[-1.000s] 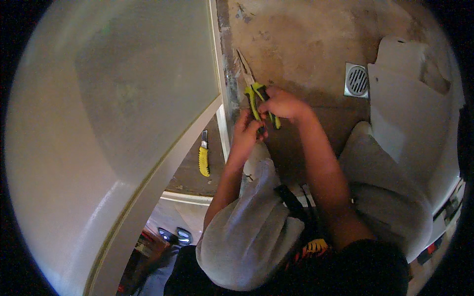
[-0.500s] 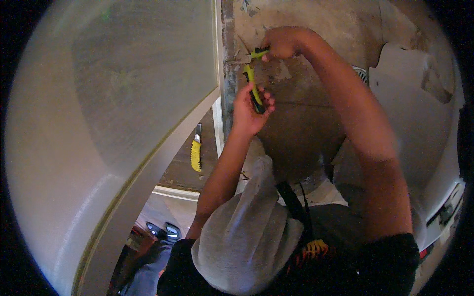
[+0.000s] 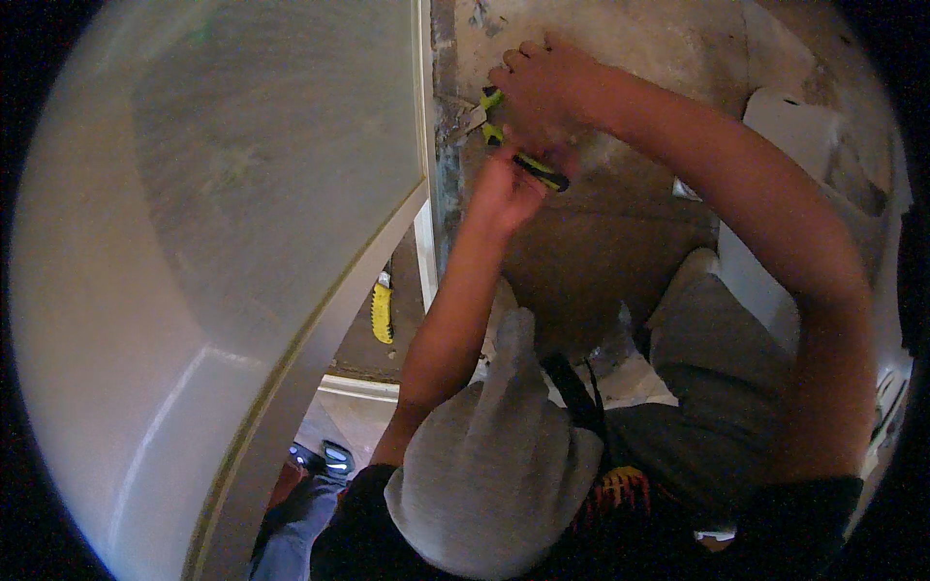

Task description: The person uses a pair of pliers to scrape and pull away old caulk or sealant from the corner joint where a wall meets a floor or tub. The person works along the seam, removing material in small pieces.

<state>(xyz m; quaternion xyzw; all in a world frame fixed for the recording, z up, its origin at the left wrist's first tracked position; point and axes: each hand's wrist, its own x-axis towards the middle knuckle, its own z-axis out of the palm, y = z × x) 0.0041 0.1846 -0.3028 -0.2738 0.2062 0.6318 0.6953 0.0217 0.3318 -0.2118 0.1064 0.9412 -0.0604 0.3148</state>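
Note:
A pair of pliers (image 3: 491,137) with green and black handles is at the bottom of the door frame, its metal head (image 3: 475,118) pointing toward the frame's edge. My left hand (image 3: 511,194) is closed around one handle, whose black end sticks out past my fingers. My right hand (image 3: 547,85), blurred, lies over the other handle, fingers spread and knuckles up. Whether its palm presses on that handle is hidden. A short piece of the handle shows beside its fingers.
On the left stands a large frosted panel (image 3: 281,145) in a pale frame. Behind the frame, a yellow-handled knife (image 3: 382,315) lies on the floor. A white fixture (image 3: 775,121) is at right. Dark footwear and blue cloth are at lower left.
My right hand has changed from gripping a handle to lying spread over it. The left hand's handle has swung rightward and the handles sit closer together. My right arm has moved outward.

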